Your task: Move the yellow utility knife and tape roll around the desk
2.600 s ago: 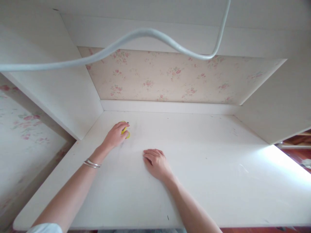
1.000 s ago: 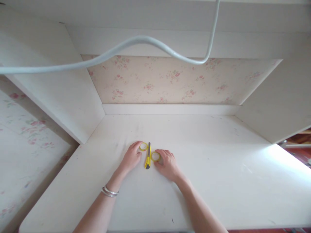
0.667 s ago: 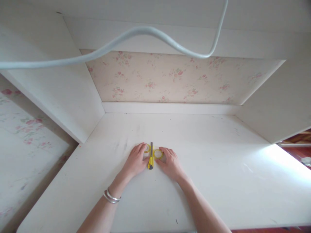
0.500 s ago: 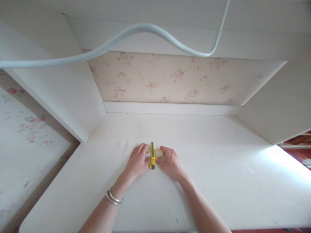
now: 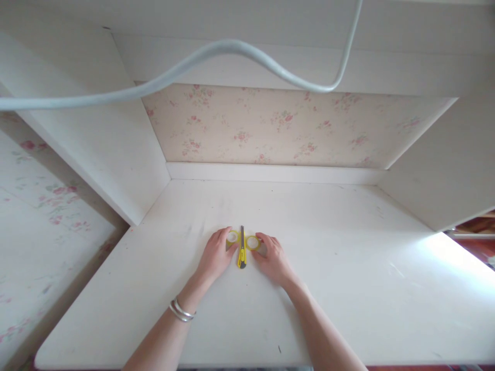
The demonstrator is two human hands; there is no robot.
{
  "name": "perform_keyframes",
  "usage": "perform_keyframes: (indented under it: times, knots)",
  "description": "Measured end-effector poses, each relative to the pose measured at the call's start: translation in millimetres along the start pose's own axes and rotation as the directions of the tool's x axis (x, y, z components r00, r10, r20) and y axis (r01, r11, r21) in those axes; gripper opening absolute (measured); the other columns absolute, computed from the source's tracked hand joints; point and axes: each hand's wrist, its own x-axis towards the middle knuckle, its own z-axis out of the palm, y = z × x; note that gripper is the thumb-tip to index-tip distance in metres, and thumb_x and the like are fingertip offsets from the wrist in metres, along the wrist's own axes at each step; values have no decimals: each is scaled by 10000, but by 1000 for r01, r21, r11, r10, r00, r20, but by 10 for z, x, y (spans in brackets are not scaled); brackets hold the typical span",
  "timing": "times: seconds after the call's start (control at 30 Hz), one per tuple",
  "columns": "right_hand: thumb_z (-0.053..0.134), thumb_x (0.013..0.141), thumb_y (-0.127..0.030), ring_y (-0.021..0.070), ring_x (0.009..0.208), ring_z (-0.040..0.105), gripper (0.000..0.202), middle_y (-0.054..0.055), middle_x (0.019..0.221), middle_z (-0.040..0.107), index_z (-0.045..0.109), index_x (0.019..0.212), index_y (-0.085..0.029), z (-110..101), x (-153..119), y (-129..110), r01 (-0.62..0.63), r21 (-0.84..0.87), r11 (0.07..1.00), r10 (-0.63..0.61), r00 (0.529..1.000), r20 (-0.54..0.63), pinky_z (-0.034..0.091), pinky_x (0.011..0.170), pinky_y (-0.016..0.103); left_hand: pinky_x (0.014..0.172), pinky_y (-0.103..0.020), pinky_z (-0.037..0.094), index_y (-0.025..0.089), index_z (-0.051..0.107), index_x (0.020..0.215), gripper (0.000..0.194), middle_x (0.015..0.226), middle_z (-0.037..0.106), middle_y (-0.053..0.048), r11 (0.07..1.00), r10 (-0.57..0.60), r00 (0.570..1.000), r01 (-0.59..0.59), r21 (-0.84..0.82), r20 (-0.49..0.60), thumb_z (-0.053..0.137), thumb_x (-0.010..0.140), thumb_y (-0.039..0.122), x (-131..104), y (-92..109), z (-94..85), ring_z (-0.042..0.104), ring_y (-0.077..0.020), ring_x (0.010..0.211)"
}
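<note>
My left hand point(image 5: 215, 256), with two silver bangles point(image 5: 181, 311) at its wrist, has its thumb and fingers closed around the left side of a small yellow roll of tape point(image 5: 237, 236). A second yellow tape roll point(image 5: 248, 243) sits between the thumb and fingers of my right hand point(image 5: 275, 259), gripped from its right side. Between the two rolls lies a yellow and black utility knife point(image 5: 242, 252), its tip pointing away from me. Neither hand is holding the knife. Both rolls rest on or close to the white desk top point(image 5: 247, 314).
White side panels point(image 5: 104, 149) and a back ledge point(image 5: 270, 172) enclose the desk, with floral wallpaper point(image 5: 255, 123) behind. A pale cable point(image 5: 232, 47) crosses the upper view. One small dark sliver point(image 5: 279, 349) lies near the front edge.
My left thumb has shifted up against the left tape roll, so more of that roll shows. The right hand and the knife have barely moved.
</note>
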Motion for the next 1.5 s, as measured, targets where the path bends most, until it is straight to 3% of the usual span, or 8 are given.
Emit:
perform_keyframes:
  times: [0.2,0.43,0.6,0.73,0.83,0.97,1.2,1.5]
  knots:
    - [496,641,-83,200,1005,556,548,64,1144,596,515,1174,-207,-17,29,53,-82,151,985,87,996,-28,455,905,378,975,-396,432,218,442,1260,474,1185,590,-79,992,14,1000,-12,-122,18,611,822,286,54,197,47,545,-224,1118]
    - [435,639,-90,172,920,574,468,41,1072,604,555,1073,-217,-35,78,73,-220,317,923,254,965,-71,487,824,334,975,-425,418,222,412,1292,599,1144,619,-65,994,88,989,-80,-71,116,671,751,225,123,347,247,553,-239,1093]
    - [461,614,-67,179,955,558,545,39,1135,578,534,1130,-227,-22,45,65,-142,248,958,154,988,-29,468,864,347,1016,-428,385,204,402,1310,644,1245,550,-94,992,87,991,-76,-104,102,678,729,227,85,356,148,488,-256,1175]
    - [485,579,-44,212,1099,507,648,48,1204,556,503,1198,-232,-13,12,70,-51,174,983,52,999,-1,421,956,383,1041,-394,368,214,429,1289,602,1274,526,-71,979,39,994,-17,-204,106,604,720,125,15,295,-27,475,-222,1191]
    - [516,631,-73,217,1120,505,600,48,1198,572,506,1207,-239,-21,9,63,-49,151,987,49,999,2,416,968,394,946,-353,441,204,500,1202,511,1171,584,-54,964,-89,990,113,-240,108,525,710,65,-17,187,-81,555,-183,1038]
    - [567,745,-202,218,1090,538,439,58,1164,599,534,1181,-238,-36,22,40,-77,158,984,79,997,-7,435,943,395,804,-313,478,190,557,1105,420,1044,629,-37,953,-222,972,234,-193,83,481,715,51,-8,69,-27,571,-141,801]
    - [500,746,-124,198,1100,538,447,51,1158,603,546,1175,-239,-18,15,39,-92,164,982,91,996,13,417,964,379,813,-303,461,187,570,1073,404,991,633,-27,957,-210,973,224,-185,90,489,706,40,-19,52,77,567,-135,788]
    - [602,776,-267,204,1021,572,361,53,1099,629,562,1132,-229,-50,15,-40,-84,103,991,86,996,-10,448,907,366,811,-299,460,181,571,1079,402,991,631,-33,968,-182,978,197,-156,103,492,713,37,-31,75,78,571,-141,804]
